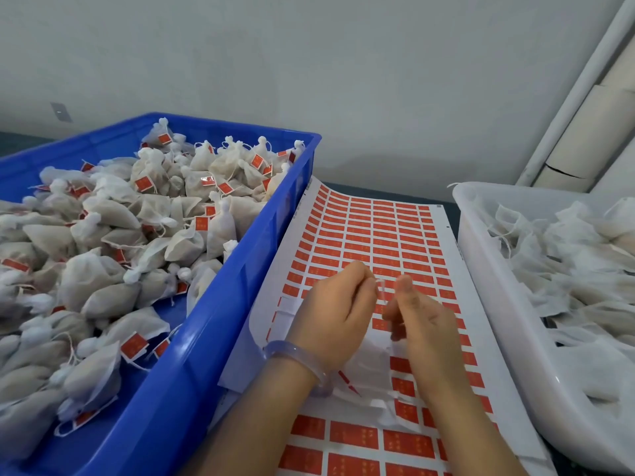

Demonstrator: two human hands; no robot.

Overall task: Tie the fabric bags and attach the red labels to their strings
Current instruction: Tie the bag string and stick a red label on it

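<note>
A white fabric bag [369, 364] lies on the sheet of red labels [378, 235] under my two hands. My left hand [335, 312] and my right hand [417, 316] each pinch an end of the bag's thin white string [380, 286], held up between the fingertips above the sheet. My left wrist wears a pale translucent bangle [295, 359]. Some label slots near my hands are peeled bare. The bag's mouth is hidden behind my hands.
A blue crate [220, 304] at the left holds several tied white bags with red labels. A white tub [481, 269] at the right holds several loose untied bags. A grey wall stands behind, with cardboard tubes [591, 139] leaning at the far right.
</note>
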